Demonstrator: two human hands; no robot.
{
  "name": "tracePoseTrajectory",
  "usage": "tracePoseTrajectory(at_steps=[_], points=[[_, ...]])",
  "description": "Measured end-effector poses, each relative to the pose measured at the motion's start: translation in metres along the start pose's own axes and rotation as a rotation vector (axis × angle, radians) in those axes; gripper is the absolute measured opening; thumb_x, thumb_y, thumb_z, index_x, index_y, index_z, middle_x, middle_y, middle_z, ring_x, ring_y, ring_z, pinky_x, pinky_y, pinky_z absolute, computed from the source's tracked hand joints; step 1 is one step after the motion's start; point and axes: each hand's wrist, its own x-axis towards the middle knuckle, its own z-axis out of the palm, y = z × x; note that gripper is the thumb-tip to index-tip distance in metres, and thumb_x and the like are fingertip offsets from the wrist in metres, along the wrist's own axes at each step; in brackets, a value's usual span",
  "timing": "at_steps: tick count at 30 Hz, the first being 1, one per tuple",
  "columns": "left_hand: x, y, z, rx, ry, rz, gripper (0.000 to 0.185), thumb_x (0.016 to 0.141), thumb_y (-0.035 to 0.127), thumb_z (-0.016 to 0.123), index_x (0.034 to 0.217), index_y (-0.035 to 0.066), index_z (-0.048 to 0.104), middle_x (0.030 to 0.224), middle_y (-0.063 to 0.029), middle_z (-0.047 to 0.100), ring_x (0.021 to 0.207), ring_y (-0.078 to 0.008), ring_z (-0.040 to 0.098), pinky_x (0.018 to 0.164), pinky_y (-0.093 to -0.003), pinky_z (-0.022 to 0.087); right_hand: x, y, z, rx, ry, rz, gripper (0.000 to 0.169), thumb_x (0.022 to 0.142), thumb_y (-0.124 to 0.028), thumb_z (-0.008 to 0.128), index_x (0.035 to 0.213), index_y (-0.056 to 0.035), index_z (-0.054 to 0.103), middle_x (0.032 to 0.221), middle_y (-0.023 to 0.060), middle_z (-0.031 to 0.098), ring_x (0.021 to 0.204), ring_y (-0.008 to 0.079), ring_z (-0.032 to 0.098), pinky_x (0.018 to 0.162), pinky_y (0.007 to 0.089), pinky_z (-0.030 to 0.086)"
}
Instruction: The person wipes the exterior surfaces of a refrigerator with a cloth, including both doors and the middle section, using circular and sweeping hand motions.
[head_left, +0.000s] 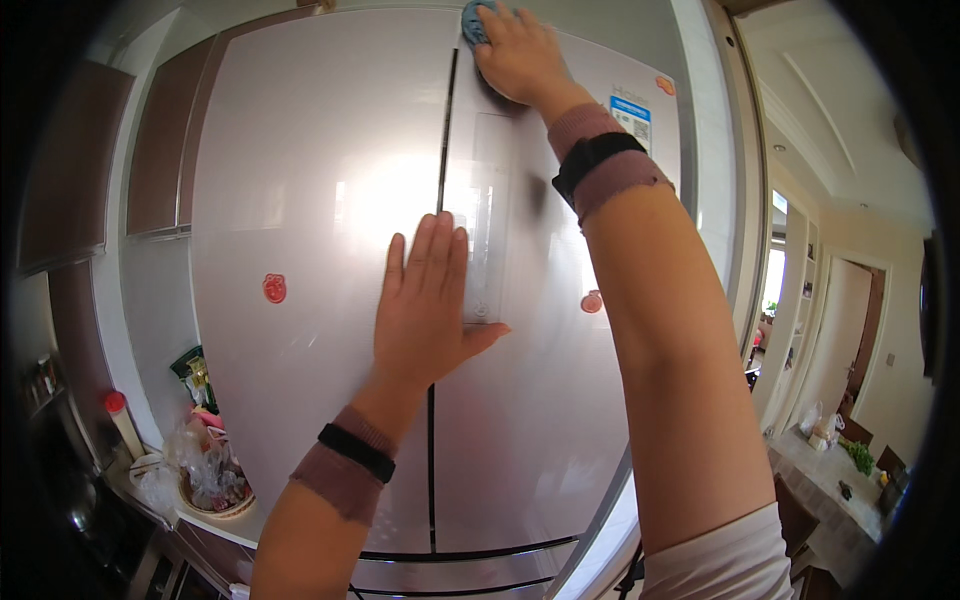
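Observation:
A large, glossy pinkish refrigerator (300, 187) with two upper doors fills the middle of the view. My right hand (523, 56) reaches up to the top of the right door and presses a blue-grey cloth (475, 24) against it, near the gap between the doors. Lower down, my left hand (424, 300) lies flat over that gap with its fingers apart and pointing up, holding nothing. Red stickers sit on the left door (274, 288) and on the right door (592, 301). A blue and white label (631, 120) is beside my right wrist.
On the left, a wicker basket (217, 512) of plastic bags and a red-capped container (124, 424) stand on a counter below brown cabinets (169, 139). At the right, beyond a door frame, a table (821, 480) bears bags and green leaves.

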Motion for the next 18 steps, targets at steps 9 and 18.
tracePoseTrajectory(at_steps=[9,18], points=[[0.002,0.002,-0.007,0.071,-0.062,-0.018,0.113,0.071,0.057,0.082,0.152,-0.009,0.036,0.162,-0.0254,0.033,0.154,-0.0393,0.027,0.124,-0.0551,0.02,-0.044,0.195,-0.004,-0.648,0.132,-0.136,0.052,0.093,-0.022,0.062,0.139,-0.0007,0.054,0.139,0.0215,0.056,0.131,0.0387,0.052,0.113,0.0489,0.039],[0.002,0.006,-0.002,0.012,-0.048,-0.021,0.114,0.075,0.062,0.078,0.154,-0.008,0.034,0.163,-0.025,0.032,0.154,-0.0382,0.026,0.125,-0.0549,0.017,-0.065,0.2,-0.033,-0.796,0.091,-0.158,0.024,0.082,-0.011,0.071,0.104,-0.0015,0.07,0.11,0.0196,0.065,0.103,0.0348,0.063,0.09,0.0467,0.051]])
